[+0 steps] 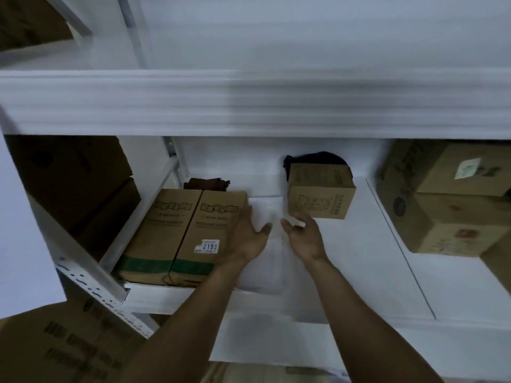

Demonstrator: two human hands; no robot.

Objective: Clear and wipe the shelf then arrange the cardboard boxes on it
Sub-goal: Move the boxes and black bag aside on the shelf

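Pair of tall boxes [171, 230] lies flat, side by side and touching, at the left end of the shelf [373, 272], near ends just over the front lip. Corrugated card, taped, with a price sticker [208, 246] on the right one: likely stiff on the faces, softer at the edges, with a dry surface that won't slip. Weight can't be read from here, so judge it as moderate and test before you lift. Take each by its long sides, or with one palm under the near end; don't pull on the flaps. Small box [318, 200] stands further back, mid-shelf, and probably light enough for one hand across the top. Your left hand [246, 236] has a loose, flat grip, fingers straight against the right-hand tall box. Your right hand [301, 233] pinches a white pad [296, 221]; cloth or paper, can't tell. It hovers just before the small box. Brown cloth [206, 184] sits behind the pair, dark cloth [315, 158] behind the small box. Stacked boxes [442, 217] stand at the right end.
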